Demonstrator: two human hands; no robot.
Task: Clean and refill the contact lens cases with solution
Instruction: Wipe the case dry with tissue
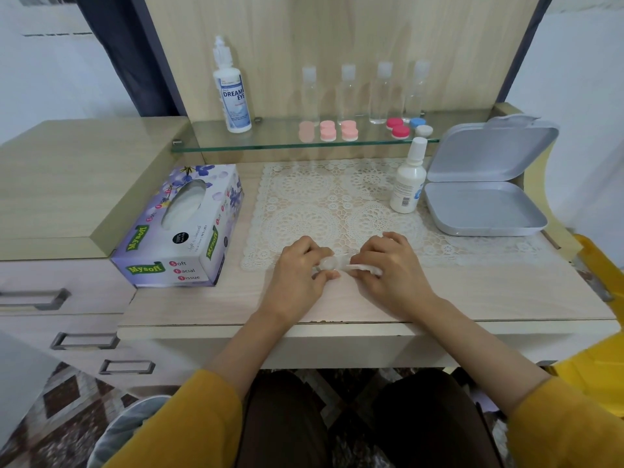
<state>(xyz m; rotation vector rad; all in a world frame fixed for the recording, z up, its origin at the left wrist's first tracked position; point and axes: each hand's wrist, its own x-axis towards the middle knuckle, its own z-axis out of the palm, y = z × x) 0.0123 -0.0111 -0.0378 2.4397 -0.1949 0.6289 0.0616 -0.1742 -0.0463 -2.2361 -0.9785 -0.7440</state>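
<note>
Left hand [299, 268] curled closed around a clear contact lens case [327, 264], held just above the desk edge [337, 312]. Right hand [388, 265], immediately beside it, pinches a folded white tissue [366, 269] against the case. Solution bottle [408, 184] stands beyond the right hand; tissue box [182, 228] lies outboard of the left.

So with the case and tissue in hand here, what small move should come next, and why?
Probably press the crumpled white tissue in the right hand into the open well of the clear plastic lens case held by the left hand: they meet but wiping looks unfinished.
</note>
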